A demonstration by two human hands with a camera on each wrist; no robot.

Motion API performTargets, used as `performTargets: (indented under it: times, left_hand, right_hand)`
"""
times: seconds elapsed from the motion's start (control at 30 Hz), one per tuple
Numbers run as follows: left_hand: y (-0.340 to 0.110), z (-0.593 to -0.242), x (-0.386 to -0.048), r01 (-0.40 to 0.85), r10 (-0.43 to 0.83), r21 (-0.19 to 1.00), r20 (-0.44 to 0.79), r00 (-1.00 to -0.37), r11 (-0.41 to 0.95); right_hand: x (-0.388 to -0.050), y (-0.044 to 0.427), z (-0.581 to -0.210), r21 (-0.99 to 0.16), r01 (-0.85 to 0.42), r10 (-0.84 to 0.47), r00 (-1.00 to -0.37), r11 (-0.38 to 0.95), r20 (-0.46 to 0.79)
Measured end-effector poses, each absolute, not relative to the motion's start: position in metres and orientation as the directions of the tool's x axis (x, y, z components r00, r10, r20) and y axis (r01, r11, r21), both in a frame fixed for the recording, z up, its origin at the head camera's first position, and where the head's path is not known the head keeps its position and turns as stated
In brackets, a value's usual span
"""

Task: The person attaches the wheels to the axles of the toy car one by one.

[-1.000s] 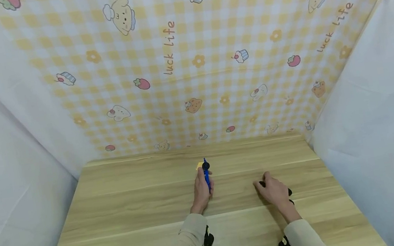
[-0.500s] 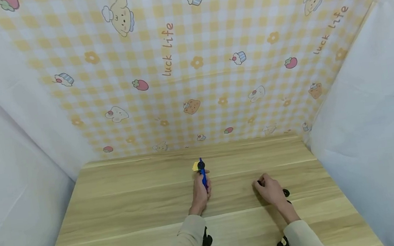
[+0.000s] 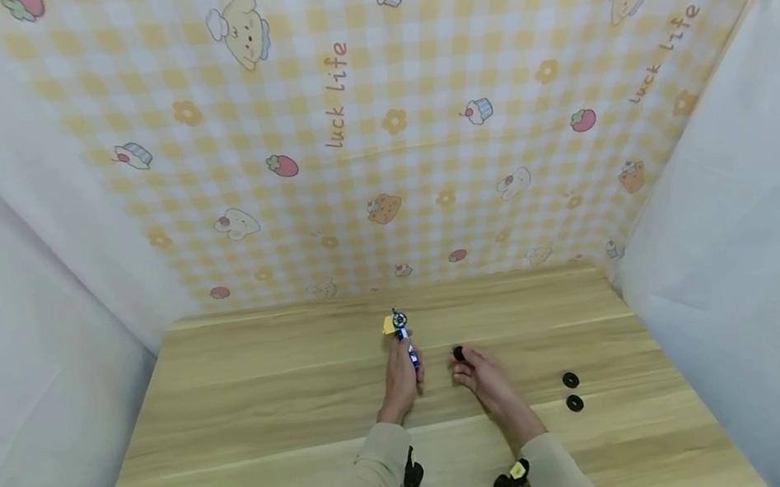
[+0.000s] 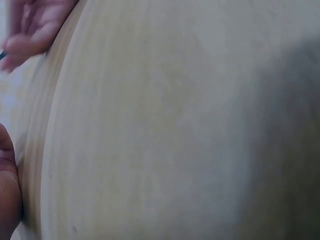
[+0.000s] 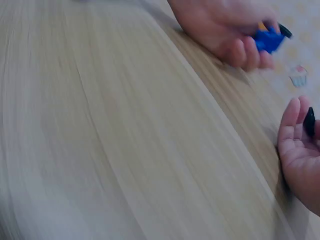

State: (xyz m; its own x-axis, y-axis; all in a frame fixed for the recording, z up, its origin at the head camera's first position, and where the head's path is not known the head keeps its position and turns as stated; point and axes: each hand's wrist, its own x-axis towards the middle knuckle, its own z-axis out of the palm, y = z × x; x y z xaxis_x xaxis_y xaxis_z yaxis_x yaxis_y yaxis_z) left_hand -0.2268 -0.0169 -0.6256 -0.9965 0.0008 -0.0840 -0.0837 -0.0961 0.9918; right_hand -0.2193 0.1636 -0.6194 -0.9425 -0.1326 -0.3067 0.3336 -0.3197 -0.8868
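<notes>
My left hand (image 3: 399, 375) grips a blue toy piece (image 3: 411, 352) with a yellow part (image 3: 389, 325) and a black wheel (image 3: 400, 320) at its far end. In the right wrist view that hand's fingers curl round the blue piece (image 5: 269, 40). To its right, my right hand (image 3: 487, 379) pinches a small black disc (image 3: 459, 354) between thumb and finger, apart from the blue piece. The disc (image 5: 309, 121) shows edge-on in the right wrist view. In the left wrist view only parts of both hands appear at the left edge.
Two black ring-like wheels, one (image 3: 570, 379) behind the other (image 3: 575, 403), lie on the wooden table (image 3: 272, 418) right of my right hand. A checked cloth (image 3: 377, 154) hangs behind the table's back edge, with white sheets at both sides.
My right hand has moved left with the black disc in its fingers, uncovering the two wheels on the table. My left hand stays in about the same place, the blue piece slightly turned.
</notes>
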Motion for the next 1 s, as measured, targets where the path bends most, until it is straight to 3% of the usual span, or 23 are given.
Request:
performTargets:
  times: [0.27,0.5,0.77,1.0]
  left_hand:
    - [-0.016,-0.626,-0.227,-0.080,0.008,0.995,-0.080,-0.997,-0.056]
    - [-0.012,-0.627,-0.226,-0.069,0.016,0.997,-0.069,-0.998,-0.035]
    - [-0.015,-0.625,-0.228,-0.106,0.034,0.988,-0.102,-0.994,-0.114]
    - [-0.020,-0.623,-0.232,-0.133,0.044,0.970,-0.127,-0.991,-0.203]
  right_hand:
    - [-0.218,0.133,-0.621,-0.919,0.211,-0.077,-0.977,-0.333,-0.197]
    - [-0.212,0.123,-0.623,-0.933,0.179,0.018,-0.981,-0.311,-0.194]
    - [-0.222,0.124,-0.625,-0.854,0.255,-0.107,-0.967,-0.453,-0.232]
    - [-0.220,0.120,-0.625,-0.850,0.213,-0.137,-0.976,-0.483,-0.166]
